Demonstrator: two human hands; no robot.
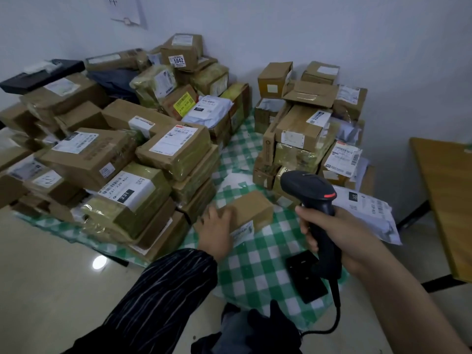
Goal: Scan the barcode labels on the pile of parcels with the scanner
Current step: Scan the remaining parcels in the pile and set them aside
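Gripping scanner point(313, 200) upright in right hand point(339, 233), head aimed left

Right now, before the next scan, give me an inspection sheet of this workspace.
Surface: checked cloth spread on a glossy floor.
Job's things: scanner; small box lying alone between the left pile and the right pile, with a label on its near side.
Clutter: flat black object on the cloth; white mailer bag beside the right pile.
Hands: left hand rests on the small box; right hand grips the scanner's handle.
Cables: black cable runs down from the scanner's handle.
Surroundings: white wall with a paper sheet; wooden table at right.
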